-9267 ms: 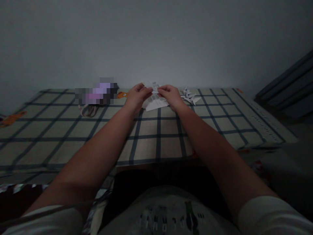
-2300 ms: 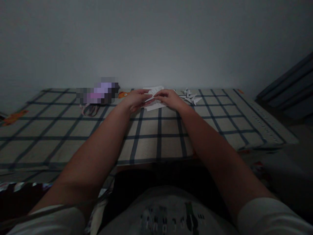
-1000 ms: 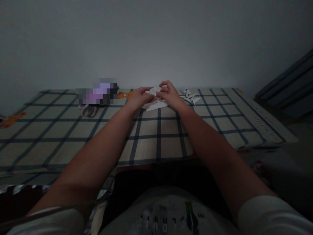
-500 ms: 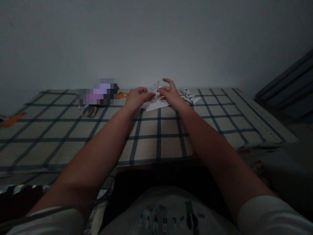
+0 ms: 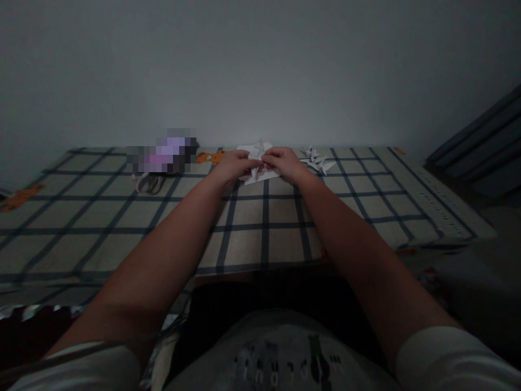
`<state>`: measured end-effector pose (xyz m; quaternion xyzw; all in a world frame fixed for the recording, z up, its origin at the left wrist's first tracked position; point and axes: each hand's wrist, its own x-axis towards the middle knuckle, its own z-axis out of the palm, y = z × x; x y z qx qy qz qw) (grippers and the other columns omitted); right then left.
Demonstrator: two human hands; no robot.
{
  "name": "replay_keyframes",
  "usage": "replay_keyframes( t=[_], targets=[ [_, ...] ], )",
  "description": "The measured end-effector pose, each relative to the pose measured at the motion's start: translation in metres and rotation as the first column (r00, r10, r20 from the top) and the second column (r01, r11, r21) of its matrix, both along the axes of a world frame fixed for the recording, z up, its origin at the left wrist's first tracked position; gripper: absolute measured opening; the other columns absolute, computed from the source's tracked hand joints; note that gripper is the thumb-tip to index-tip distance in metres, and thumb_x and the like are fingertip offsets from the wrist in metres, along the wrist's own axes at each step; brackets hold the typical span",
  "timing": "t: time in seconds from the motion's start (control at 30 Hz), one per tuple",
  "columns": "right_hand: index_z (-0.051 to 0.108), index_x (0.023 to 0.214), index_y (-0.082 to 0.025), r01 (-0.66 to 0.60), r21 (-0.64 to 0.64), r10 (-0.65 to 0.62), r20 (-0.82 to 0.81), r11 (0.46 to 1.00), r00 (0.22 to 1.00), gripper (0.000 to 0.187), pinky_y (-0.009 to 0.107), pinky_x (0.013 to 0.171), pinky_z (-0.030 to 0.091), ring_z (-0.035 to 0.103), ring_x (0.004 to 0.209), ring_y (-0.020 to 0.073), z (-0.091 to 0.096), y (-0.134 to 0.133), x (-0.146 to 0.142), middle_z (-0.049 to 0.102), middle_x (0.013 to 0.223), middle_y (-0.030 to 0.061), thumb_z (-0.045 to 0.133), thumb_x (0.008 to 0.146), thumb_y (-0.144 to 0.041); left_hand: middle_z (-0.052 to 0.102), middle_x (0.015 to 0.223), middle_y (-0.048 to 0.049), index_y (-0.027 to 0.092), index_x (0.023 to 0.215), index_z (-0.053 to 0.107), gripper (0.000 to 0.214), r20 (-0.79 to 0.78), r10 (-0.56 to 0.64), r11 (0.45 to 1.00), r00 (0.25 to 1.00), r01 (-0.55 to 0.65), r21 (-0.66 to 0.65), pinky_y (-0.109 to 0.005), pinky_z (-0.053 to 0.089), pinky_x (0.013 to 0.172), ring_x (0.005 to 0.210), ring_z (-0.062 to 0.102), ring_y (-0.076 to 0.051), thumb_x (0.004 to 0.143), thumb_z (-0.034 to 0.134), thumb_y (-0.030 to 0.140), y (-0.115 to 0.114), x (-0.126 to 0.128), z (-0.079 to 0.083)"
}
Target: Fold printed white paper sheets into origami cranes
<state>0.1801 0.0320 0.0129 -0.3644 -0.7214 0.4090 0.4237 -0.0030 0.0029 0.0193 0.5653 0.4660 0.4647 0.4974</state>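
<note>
Between my two hands is a piece of folded white paper (image 5: 259, 147), its pointed tip standing up toward the wall. My left hand (image 5: 235, 165) pinches it from the left with thumb and fingers. From the right, my right hand (image 5: 285, 163) pinches it close to the left fingertips. The fingers cover much of the folds. Beneath the hands lies a flat white sheet (image 5: 268, 175) on the checked cloth. Just right of my right hand sits a small pile of folded paper cranes (image 5: 317, 162), white with pointed ends.
A blurred-out purple item (image 5: 171, 155) with a pale strap (image 5: 150, 184) lies on the left of the table. The checked tablecloth (image 5: 244, 244) covers the table, which stands against a grey wall (image 5: 260, 70). Dark folded fabric (image 5: 484, 146) hangs at the right.
My right hand's raised index finger has come down, and its fingers have closed on the paper. The folded paper has turned, so its tip points more upright.
</note>
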Motion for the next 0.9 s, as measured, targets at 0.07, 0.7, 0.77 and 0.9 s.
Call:
replay_keyframes(
  t=[0.07, 0.7, 0.77, 0.9],
  targets=[
    [0.063, 0.070, -0.016, -0.006, 0.008, 0.006, 0.019, 1.000, 1.000, 0.017, 0.024, 0.061, 0.037, 0.050, 0.061, 0.0102, 0.000, 0.001, 0.001, 0.058, 0.064, -0.0022, 0.064, 0.084, -0.026, 0.070, 0.074, -0.0045, 0.015, 0.077, 0.072, 0.016, -0.011, 0.020, 1.000, 1.000, -0.020, 0.001, -0.021, 0.046, 0.056, 0.062, 0.060, -0.011, 0.068, 0.081, 0.026, -0.002, 0.000, 0.001],
    [0.058, 0.071, -0.017, 0.017, 0.017, -0.019, 0.124, 1.000, 0.992, 0.031, 0.022, 0.061, 0.039, 0.048, 0.060, 0.0091, 0.014, -0.021, -0.007, 0.054, 0.063, -0.0033, 0.056, 0.099, -0.031, 0.057, 0.066, 0.0003, 0.018, 0.062, 0.057, 0.033, 0.022, 0.127, 0.983, 0.992, -0.129, 0.130, -0.024, 0.043, 0.061, 0.064, 0.055, -0.011, 0.068, 0.083, 0.038, 0.002, -0.003, -0.001],
    [0.060, 0.071, -0.017, -0.001, 0.027, -0.003, 0.135, 1.000, 0.991, 0.028, 0.023, 0.063, 0.039, 0.050, 0.061, 0.0095, 0.012, -0.020, -0.007, 0.056, 0.065, -0.0030, 0.058, 0.097, -0.029, 0.058, 0.067, -0.0002, 0.017, 0.062, 0.057, 0.034, 0.029, 0.128, 0.984, 0.991, -0.130, 0.121, -0.025, 0.044, 0.063, 0.066, 0.056, -0.012, 0.068, 0.082, 0.039, 0.002, -0.002, -0.001],
    [0.058, 0.067, -0.017, 0.035, 0.073, -0.049, 0.192, 0.997, 0.980, 0.032, 0.024, 0.062, 0.036, 0.047, 0.060, 0.0098, 0.012, -0.019, -0.006, 0.054, 0.061, -0.0031, 0.059, 0.096, -0.028, 0.060, 0.070, -0.0014, 0.017, 0.067, 0.063, 0.027, 0.021, 0.133, 0.987, 0.991, -0.134, 0.083, -0.025, 0.043, 0.064, 0.068, 0.056, -0.013, 0.069, 0.081, 0.037, 0.002, -0.001, -0.001]
  ],
)
